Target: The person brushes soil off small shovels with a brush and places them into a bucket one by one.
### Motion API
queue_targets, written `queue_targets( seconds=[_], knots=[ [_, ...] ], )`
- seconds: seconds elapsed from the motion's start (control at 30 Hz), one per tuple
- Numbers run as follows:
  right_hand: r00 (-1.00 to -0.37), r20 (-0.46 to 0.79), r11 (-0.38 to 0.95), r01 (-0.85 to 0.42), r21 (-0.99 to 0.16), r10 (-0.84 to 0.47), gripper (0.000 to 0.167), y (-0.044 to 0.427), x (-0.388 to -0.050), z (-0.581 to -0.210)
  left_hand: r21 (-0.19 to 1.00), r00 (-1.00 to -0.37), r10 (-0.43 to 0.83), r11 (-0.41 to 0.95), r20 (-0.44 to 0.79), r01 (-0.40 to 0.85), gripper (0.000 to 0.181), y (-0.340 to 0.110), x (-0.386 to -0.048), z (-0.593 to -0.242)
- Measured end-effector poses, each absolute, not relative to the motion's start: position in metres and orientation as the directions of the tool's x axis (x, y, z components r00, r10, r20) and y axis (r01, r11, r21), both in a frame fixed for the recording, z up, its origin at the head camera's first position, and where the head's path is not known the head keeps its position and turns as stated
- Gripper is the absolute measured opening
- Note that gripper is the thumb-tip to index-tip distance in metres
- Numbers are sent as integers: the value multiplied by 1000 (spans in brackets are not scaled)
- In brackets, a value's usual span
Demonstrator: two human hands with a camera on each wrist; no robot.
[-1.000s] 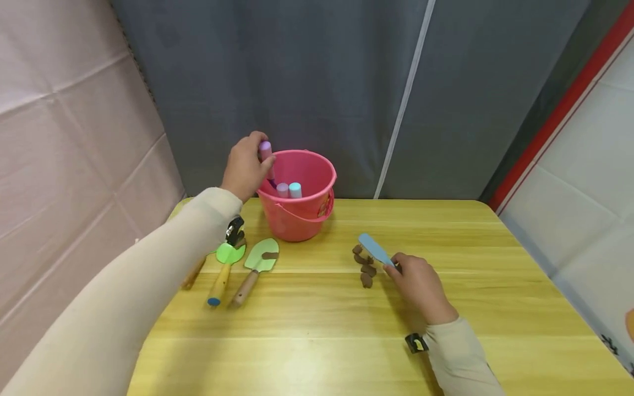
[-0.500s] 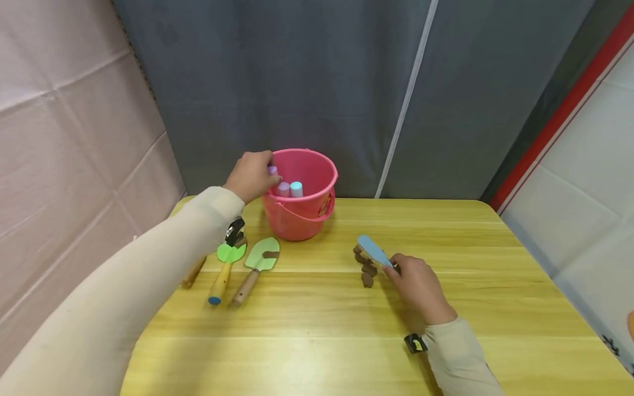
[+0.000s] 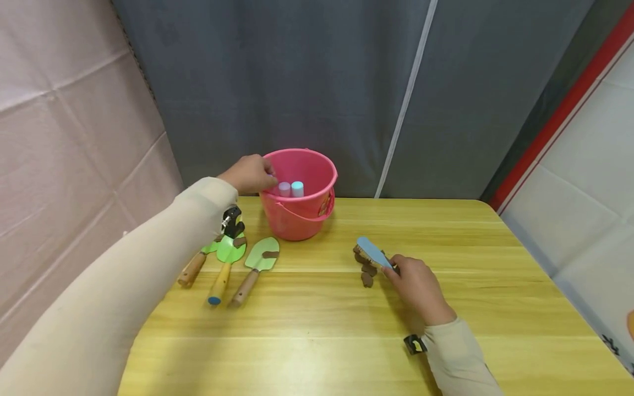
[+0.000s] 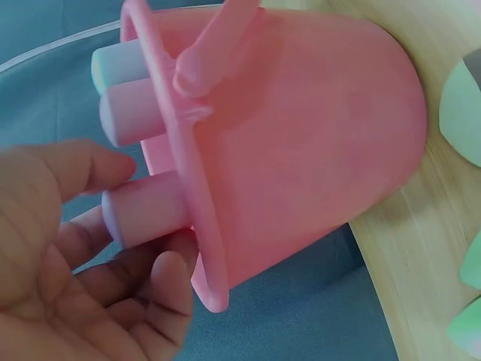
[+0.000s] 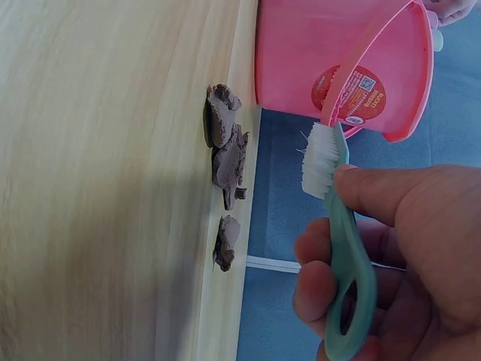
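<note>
In the head view my left hand is at the left rim of a pink bucket. The left wrist view shows a purple cylindrical handle leaning inside the rim, with the left fingers loosely around it and the thumb apart from it. Another purple handle and a light blue one stand beside it; their lower ends are hidden in the bucket. My right hand grips a blue-green brush with white bristles, held over several brown clay-like lumps on the table.
Left of the bucket lie toy shovels with green blades: one with a yellow handle, a trowel and one partly behind the left arm. Brown bits lie on the blades. A dark curtain hangs behind the table.
My left hand has lowered the purple-handled item into the bucket, then loosened and drawn back slightly left. The brush in my right hand has tipped slightly, showing its bristles; it stays over the lumps.
</note>
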State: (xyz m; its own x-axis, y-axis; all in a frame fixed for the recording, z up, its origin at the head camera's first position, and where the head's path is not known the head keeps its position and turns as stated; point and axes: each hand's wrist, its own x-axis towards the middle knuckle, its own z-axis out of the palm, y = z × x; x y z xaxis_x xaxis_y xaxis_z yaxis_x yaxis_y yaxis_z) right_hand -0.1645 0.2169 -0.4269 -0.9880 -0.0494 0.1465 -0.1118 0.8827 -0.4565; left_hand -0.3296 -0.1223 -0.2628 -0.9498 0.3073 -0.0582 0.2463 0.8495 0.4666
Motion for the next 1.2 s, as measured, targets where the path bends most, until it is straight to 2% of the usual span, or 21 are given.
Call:
queue_targets(
  seconds=[0.2,0.33,0.4,0.5,0.63,0.7,0.77,0.87,1.0,1.1,1.2],
  knots=[
    [-987,148,882,-116,-457,-53,15,216,-166,-426,502,-935,330,836,-133,223,24,-125,-327,-259],
    [-987,147,879,-121,-461,-58,16,216,-165,-427,546,-944,314,811,-104,209,36,-129,-323,-256],
    [-987,149,878,-122,-463,-59,16,217,-165,-426,572,-957,286,792,-43,211,40,-133,-318,-254],
    [-987,151,876,-122,-466,-57,16,217,-164,-425,594,-967,225,765,118,250,37,-142,-306,-255],
    [-987,152,876,-122,-466,-57,16,217,-163,-425,583,-930,157,741,333,334,27,-157,-282,-266],
    [-986,154,876,-129,-465,-63,16,218,-162,-424,582,-927,142,743,346,331,25,-168,-268,-273],
    [-986,155,876,-131,-465,-65,16,217,-161,-423,576,-945,162,759,283,302,26,-180,-256,-281],
    [-986,155,878,-131,-461,-66,17,219,-159,-422,530,-961,253,803,109,272,24,-192,-241,-297],
    [-985,159,881,-133,-454,-67,16,221,-158,-419,461,-916,399,822,-47,334,16,-186,-223,-337],
    [-982,170,878,-154,-454,-85,14,219,-159,-417,439,-893,424,839,-154,322,22,-176,-208,-370],
    [-979,180,875,-171,-452,-99,13,218,-160,-417,377,-897,388,879,-211,291,32,-167,-200,-391]
  ],
)
